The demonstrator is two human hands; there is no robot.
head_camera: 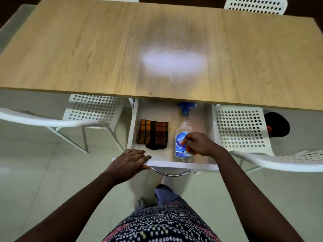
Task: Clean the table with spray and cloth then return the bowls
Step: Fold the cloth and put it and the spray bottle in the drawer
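Observation:
A white drawer [183,165] stands pulled out from under the wooden table [87,49]. In it lie a folded orange-and-brown checked cloth [153,134] on the left and a clear spray bottle [182,135] with a blue head and blue label on the right, lying on its side. My left hand [130,162] rests flat on the drawer's front edge at its left corner. My right hand [201,144] reaches into the drawer with its fingers curled on the bottle's lower body. No bowls are in view.
White perforated chairs stand to the left [94,109] and right [241,128] of the drawer, and two more at the table's far side. A dark round object [277,124] lies on the floor at the right. A glare patch [174,62] shines mid-table.

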